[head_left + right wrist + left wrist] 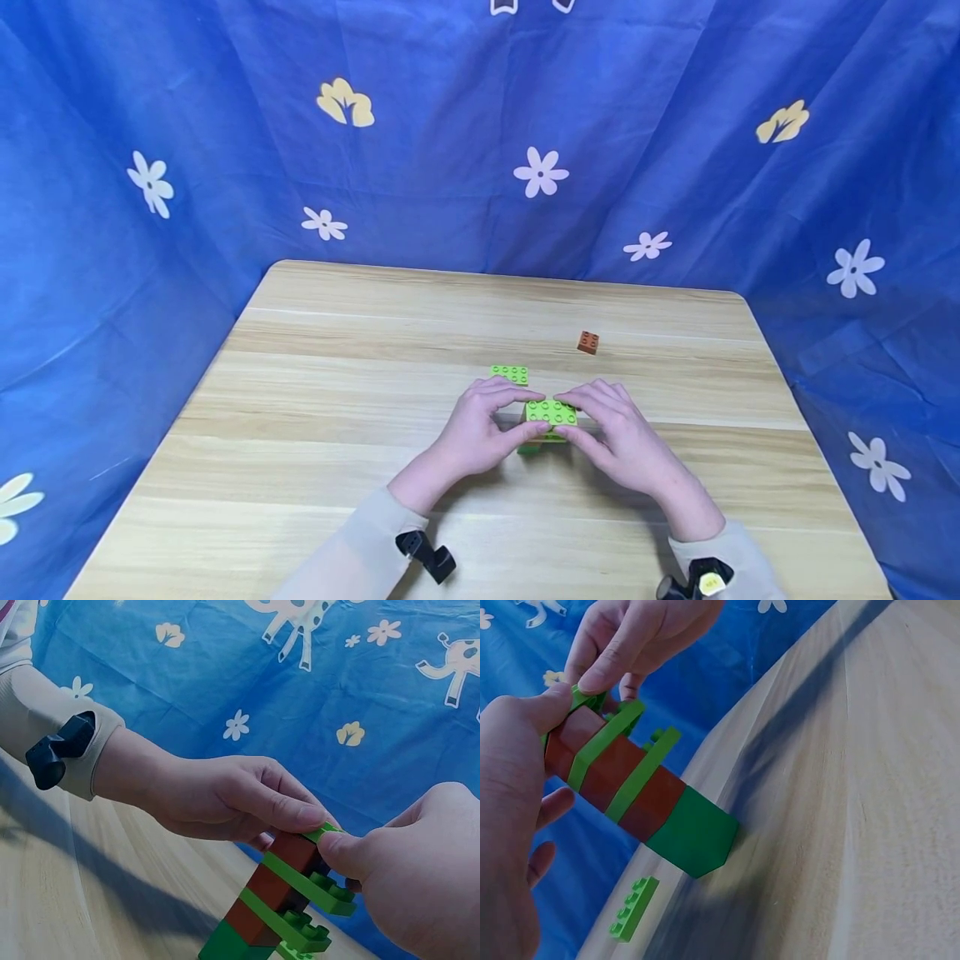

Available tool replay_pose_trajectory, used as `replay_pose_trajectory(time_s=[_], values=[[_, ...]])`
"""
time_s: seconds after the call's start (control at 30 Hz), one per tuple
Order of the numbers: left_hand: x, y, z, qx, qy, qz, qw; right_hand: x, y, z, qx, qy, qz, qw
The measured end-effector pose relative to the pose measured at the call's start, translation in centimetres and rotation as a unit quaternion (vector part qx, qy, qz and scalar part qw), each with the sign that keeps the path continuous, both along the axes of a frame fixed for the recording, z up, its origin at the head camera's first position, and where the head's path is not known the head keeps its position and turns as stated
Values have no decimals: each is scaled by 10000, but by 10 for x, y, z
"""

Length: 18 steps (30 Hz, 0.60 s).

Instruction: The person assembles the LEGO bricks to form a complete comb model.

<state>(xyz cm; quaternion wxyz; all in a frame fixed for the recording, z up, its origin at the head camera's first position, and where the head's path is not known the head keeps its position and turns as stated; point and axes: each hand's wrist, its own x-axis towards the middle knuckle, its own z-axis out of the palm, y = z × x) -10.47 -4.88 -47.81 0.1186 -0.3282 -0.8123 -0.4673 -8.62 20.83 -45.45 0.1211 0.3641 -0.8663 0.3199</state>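
Note:
A tower of toy building bricks stands on the table between the two hands. Its foot is a dark green brick (pixel 694 832); brown bricks (pixel 607 774) rise above it, with thin light green plates (pixel 289 924) between them that jut out to one side. On top lies another light green plate (pixel 551 412). My left hand (pixel 480 425) pinches the left end of this top plate between thumb and forefinger. From the other side my right hand (pixel 622 433) pinches its right end the same way. The fingers hide part of the tower's upper edge.
Just behind the left hand lies a loose light green plate (pixel 510 372), partly covered by it in the head view. Farther back to the right is a small brown brick (pixel 588 342). A blue patterned curtain (pixel 450 150) hangs around the wooden table (pixel 315 400).

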Motion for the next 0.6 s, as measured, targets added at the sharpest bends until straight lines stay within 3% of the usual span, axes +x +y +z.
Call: replay_pose_trajectory(time_s=[0.6], values=[[-5,3,-2,14,292,-73,9995,-2,1,-5,-171,-58,-130,9998]])
